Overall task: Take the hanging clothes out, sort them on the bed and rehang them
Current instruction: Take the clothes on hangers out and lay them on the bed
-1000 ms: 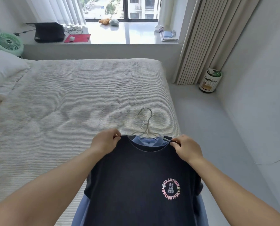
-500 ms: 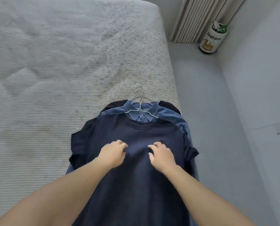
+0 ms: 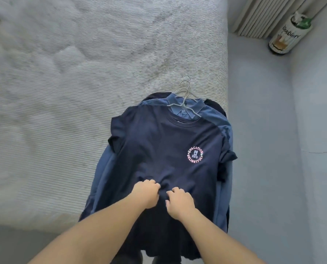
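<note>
At the bed's (image 3: 82,82) near right corner: navy T-shirt (image 3: 158,149) atop a blue shirt (image 3: 212,115), on wire hangers (image 3: 185,92). Left hand (image 3: 145,193) and right hand (image 3: 179,201) pinch its lower front. Soft, light, limp; best taken at the shoulders or hanger hook.

We see a navy T-shirt (image 3: 158,149) with a round pink chest print lying face up atop a blue collared shirt (image 3: 185,109) and a darker garment (image 3: 214,105), all on wire hangers (image 3: 185,92) at the bed's (image 3: 82,82) near right corner.
</note>
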